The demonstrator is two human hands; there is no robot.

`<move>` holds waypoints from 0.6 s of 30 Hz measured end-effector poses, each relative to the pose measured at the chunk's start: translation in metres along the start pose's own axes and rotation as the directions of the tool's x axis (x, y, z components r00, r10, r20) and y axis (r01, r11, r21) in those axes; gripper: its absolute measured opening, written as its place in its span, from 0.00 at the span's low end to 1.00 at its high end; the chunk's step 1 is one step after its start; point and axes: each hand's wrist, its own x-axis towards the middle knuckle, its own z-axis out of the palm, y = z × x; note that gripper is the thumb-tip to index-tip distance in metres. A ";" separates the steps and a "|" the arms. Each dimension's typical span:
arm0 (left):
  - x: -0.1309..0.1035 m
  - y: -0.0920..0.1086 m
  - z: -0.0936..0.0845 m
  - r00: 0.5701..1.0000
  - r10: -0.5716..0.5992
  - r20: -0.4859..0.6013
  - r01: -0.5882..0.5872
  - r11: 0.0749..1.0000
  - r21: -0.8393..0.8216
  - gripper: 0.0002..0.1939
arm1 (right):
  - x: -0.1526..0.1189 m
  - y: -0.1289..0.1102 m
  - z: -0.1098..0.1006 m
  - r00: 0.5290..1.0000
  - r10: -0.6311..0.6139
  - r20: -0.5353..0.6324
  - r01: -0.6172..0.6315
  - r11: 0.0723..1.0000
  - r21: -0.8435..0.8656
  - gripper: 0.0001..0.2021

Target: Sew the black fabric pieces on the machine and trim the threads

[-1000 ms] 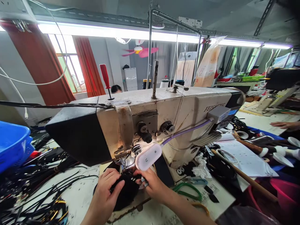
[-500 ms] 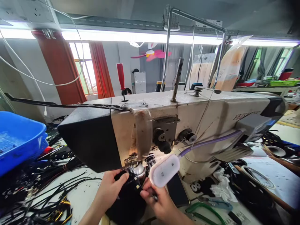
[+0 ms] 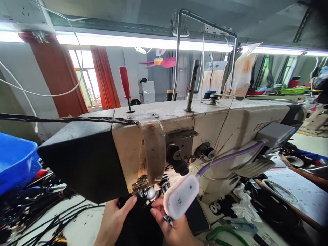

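A beige sewing machine (image 3: 230, 126) with a dark end cover spans the view. Below its needle area, my left hand (image 3: 114, 217) pinches the left side of a black piece of fabric (image 3: 139, 222). On the fabric's right side, beside the metal presser parts (image 3: 151, 194), my right hand (image 3: 170, 220) has its fingers closed at the fabric edge, with a small shiny metal tool (image 3: 168, 219) in its grasp. A white oval lamp (image 3: 181, 197) on a purple flexible neck hides part of my right hand. The fabric's contact with the needle is hidden.
A blue basket (image 3: 17, 153) stands at the left above black cords (image 3: 64, 218). Green-handled cutters (image 3: 228, 235), a dark flat object (image 3: 197, 215) and crumpled white plastic (image 3: 244, 205) lie right of my hands. A red screwdriver (image 3: 124, 82) stands on the machine.
The view has shifted, so the machine's head looks larger and farther left. Both hands stay at the black fabric, which appears slightly lower between them.
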 end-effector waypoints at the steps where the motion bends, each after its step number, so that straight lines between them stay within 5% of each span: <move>1: 0.002 0.001 -0.001 0.999 -0.029 0.022 0.029 0.999 0.013 0.21 | 0.000 0.000 0.000 1.000 -0.016 0.012 0.016 1.000 0.014 0.10; 9: 0.007 0.001 -0.003 0.972 -0.220 0.087 0.219 0.975 0.022 0.18 | -0.008 -0.008 0.000 0.998 -0.050 -0.043 0.051 0.998 0.029 0.09; 18: 0.000 0.016 -0.002 0.979 -0.201 0.022 0.198 0.974 0.106 0.20 | -0.006 -0.012 -0.005 0.994 -0.111 -0.005 0.111 0.993 0.051 0.06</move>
